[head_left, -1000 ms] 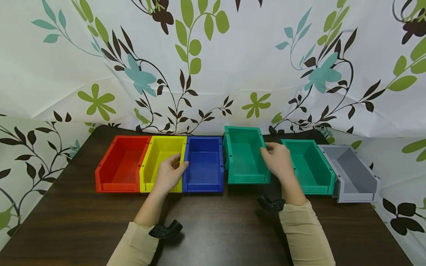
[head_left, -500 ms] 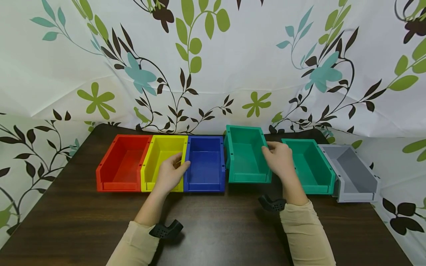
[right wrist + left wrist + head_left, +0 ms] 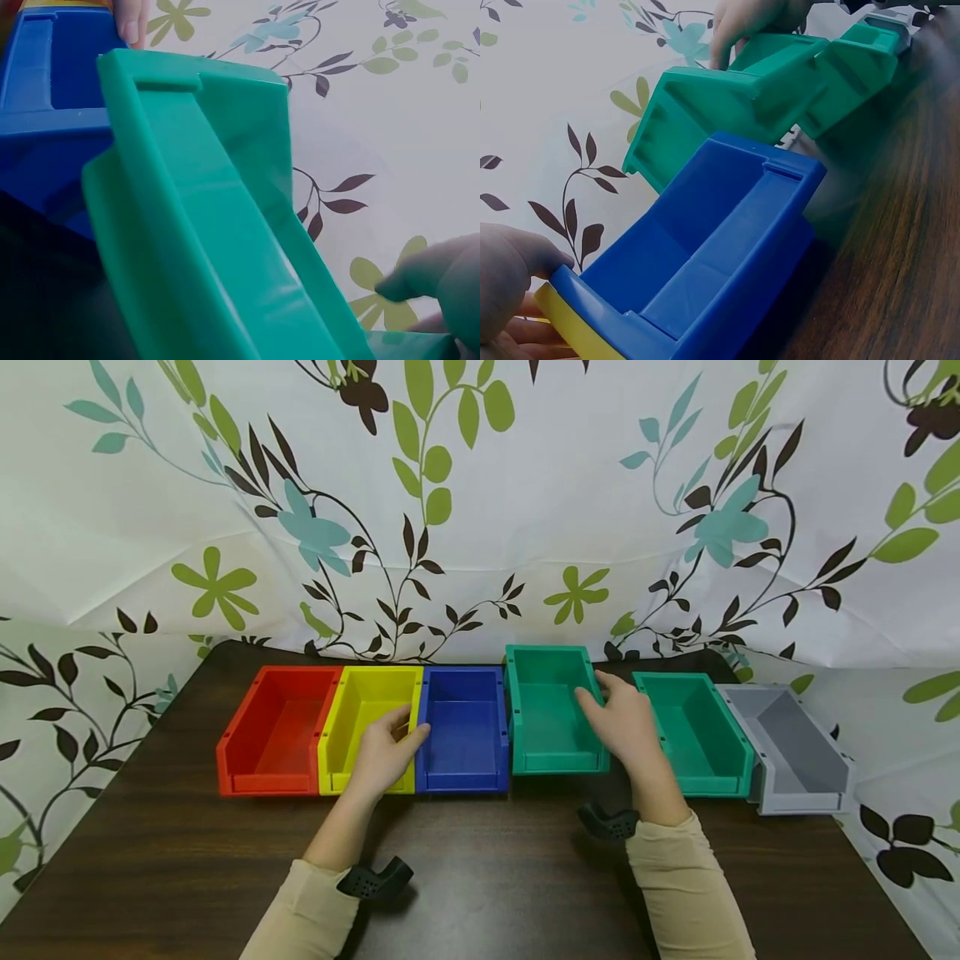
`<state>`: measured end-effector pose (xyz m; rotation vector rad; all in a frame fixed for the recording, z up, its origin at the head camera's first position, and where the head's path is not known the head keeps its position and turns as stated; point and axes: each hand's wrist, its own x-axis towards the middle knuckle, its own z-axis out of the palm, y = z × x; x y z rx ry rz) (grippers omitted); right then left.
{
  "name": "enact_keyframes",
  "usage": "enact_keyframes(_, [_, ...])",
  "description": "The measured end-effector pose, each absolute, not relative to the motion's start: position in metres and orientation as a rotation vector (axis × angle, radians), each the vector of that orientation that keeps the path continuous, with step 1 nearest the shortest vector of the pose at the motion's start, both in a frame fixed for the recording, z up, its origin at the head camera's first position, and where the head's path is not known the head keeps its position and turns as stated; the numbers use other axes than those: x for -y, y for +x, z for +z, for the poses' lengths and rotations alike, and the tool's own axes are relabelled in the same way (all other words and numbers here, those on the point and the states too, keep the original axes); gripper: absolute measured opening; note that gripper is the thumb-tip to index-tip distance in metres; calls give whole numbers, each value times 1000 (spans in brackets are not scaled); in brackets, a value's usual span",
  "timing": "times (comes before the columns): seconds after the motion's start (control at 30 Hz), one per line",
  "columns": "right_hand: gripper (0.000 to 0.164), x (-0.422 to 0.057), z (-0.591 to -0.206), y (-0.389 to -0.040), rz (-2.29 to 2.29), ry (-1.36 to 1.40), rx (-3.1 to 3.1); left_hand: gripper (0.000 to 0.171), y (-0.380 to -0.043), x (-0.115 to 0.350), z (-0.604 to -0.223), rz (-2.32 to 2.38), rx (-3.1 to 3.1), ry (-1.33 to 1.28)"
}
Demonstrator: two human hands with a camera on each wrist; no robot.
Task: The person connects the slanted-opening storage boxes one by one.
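Beside the blue bin [image 3: 463,735] — left grip [image 3: 382,752] pinching it — a green bin [image 3: 551,718] runs lengthwise away, lip [image 3: 561,762] nearest, right grip [image 3: 624,718] spread.

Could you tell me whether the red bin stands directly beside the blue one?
No, in the head view the yellow bin sits between the red bin and the blue bin.

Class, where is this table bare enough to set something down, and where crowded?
Free: the table before the blue bin, between left sleeve and right sleeve, and outside each. Crowded: the side-by-side red bin, yellow bin and blue bin; also between left green bin and right green bin, around the right hand.
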<state>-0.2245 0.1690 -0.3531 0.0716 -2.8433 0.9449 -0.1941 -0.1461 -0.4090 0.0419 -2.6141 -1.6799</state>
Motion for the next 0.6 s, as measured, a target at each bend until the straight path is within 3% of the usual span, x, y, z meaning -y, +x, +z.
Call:
enact_keyframes(0.2, [66, -161, -354, -222, 838, 264, 2828, 56, -193, 146, -408, -1673, 2621, 58])
enact_keyframes(0.43, [44, -140, -359, -212, 861, 831, 2529, 56, -193, 146, -407, -1653, 2634, 76])
enact_keyframes(0.6, [46, -130, -363, -208, 914, 975, 2648, 56, -194, 145, -409, -1651, 2630, 68])
